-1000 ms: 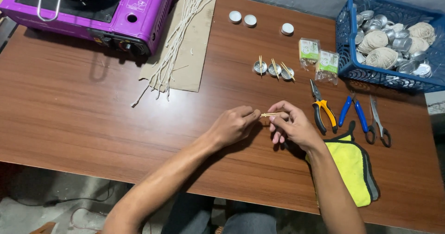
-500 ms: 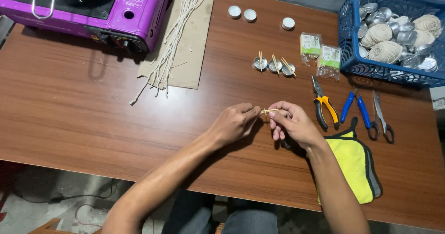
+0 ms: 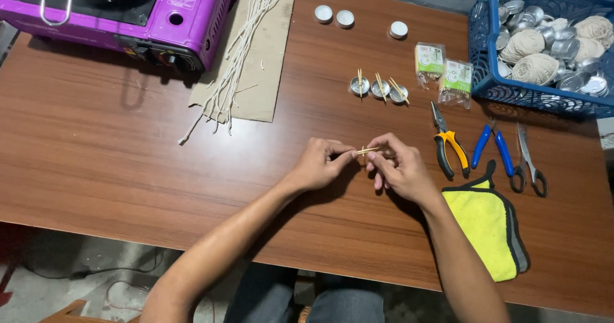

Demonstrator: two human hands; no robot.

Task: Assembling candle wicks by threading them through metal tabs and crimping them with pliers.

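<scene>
Thin pale sticks (image 3: 367, 149), a small bundle of two or so, held just above the wooden table (image 3: 115, 163) near its middle, pinched between both hands. Long axis runs roughly left–right in the head view, close to level, the right-hand end tipped slightly away from the person; whether anything binds the sticks cannot be told at this size. Left hand (image 3: 318, 164) closed on the left end with thumb and forefinger; right hand (image 3: 400, 169) closed on the right end, its other fingers curled under. Hands nearly touching, only the short span of sticks between them. Risks, as judged: sticks this thin could snap if the two pinches bend or twist against each other; a loosened pinch could let one slide out and drop to the table. Farther out: three small metal cups (image 3: 379, 89), each with sticks standing in it, lie beyond the hands; three more cups (image 3: 345, 18) without sticks near the far edge. Yellow-handled pliers (image 3: 448, 144), blue-handled pliers (image 3: 494, 150) and scissors (image 3: 529, 160) to the right, a yellow cloth (image 3: 486, 224) below them. Purple stove (image 3: 121, 16) and a spread of white wicks (image 3: 240, 61) on cardboard far left; blue basket (image 3: 486, 86) far right.
</scene>
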